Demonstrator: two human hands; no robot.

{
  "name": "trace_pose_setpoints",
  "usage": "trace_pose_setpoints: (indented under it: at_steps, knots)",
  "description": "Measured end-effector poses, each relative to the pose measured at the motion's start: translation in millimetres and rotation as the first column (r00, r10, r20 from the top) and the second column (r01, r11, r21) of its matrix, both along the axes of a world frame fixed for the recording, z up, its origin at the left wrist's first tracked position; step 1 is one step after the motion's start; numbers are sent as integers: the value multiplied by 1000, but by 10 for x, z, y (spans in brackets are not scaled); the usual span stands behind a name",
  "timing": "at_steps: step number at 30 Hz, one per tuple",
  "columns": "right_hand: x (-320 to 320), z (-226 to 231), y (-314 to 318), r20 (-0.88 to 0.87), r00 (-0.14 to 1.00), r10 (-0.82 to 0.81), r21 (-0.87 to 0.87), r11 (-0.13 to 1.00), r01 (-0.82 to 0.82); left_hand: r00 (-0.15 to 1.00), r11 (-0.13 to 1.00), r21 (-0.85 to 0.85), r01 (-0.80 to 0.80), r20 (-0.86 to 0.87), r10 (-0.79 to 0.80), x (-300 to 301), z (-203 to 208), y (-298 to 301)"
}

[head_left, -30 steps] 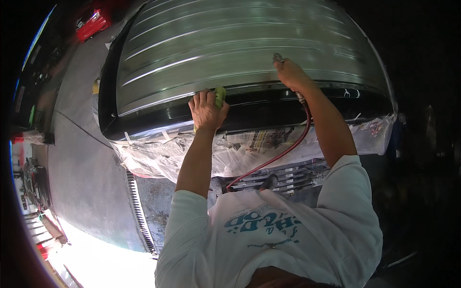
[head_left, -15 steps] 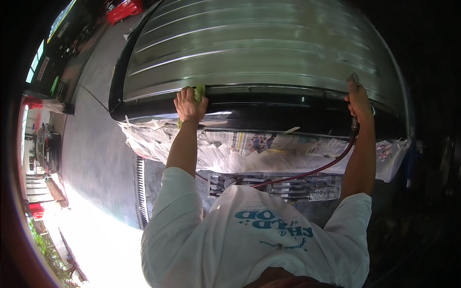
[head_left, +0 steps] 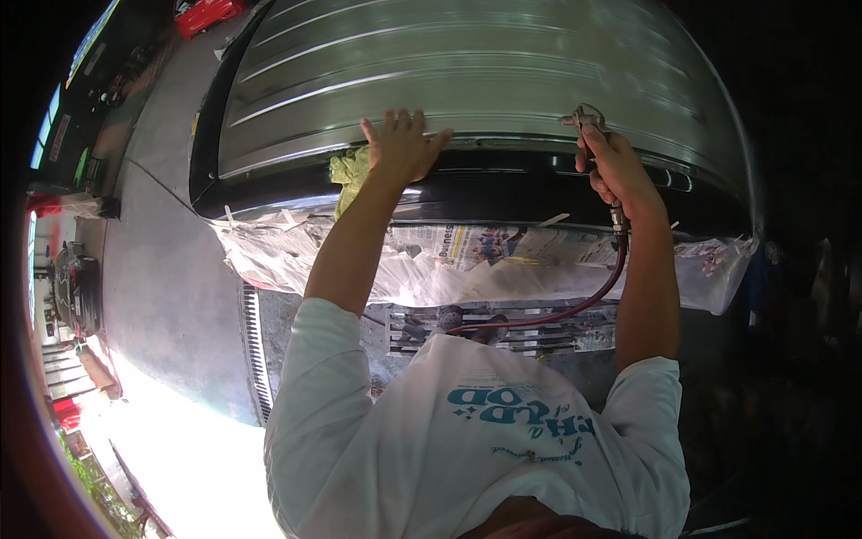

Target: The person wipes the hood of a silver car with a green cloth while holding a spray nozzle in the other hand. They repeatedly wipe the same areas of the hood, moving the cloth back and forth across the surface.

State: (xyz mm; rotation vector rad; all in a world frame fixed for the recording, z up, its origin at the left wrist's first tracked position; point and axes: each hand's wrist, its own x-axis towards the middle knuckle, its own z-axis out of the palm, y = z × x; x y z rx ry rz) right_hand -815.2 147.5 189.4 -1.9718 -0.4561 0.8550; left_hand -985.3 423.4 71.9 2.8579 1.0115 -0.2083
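My left hand (head_left: 404, 151) is spread, its fingers apart and slightly blurred, over the near edge of a ribbed, greenish-grey vehicle roof panel (head_left: 404, 63). A crumpled yellow-green cloth (head_left: 348, 171) lies beside and partly behind that wrist, across the glossy black border (head_left: 503, 193). My right hand (head_left: 618, 169) is wrapped round an air blow gun (head_left: 584, 117), its metal nozzle pointing left just above the panel. From a metal coupling below that hand, a dark red hose (head_left: 597, 296) curves down and left.
Newspaper and clear plastic masking (head_left: 431, 269) cover the side below the black border. A slatted stand or grille (head_left: 557, 332) shows beneath. To the left are the concrete floor, a drain grate (head_left: 256, 350), a dark car (head_left: 76, 287) and a red vehicle (head_left: 206, 15) farther off.
My left hand has let go of the cloth and moved right, fingers now spread. My right hand has moved left with the blow gun, its nozzle now pointing left.
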Motion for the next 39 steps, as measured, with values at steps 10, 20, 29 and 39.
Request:
trace_pose_setpoints:
  at_steps: [10,20,29,39]
  knots:
    - [-153,-61,-148,18,982,-188,-48,981,189,918,930,-145,339,267,-293,895,-298,-1054]
    - [-540,-234,657,-40,998,49,-98,994,-53,935,991,-64,115,344,-86,-31,-435,-601]
    - [-375,-508,832,-64,995,75,-129,988,-82,843,985,120,123,511,-167,-87,-712,-717]
    - [-197,-726,1377,145,862,485,-414,821,-392,835,981,110,159,515,-193,25,-678,-776]
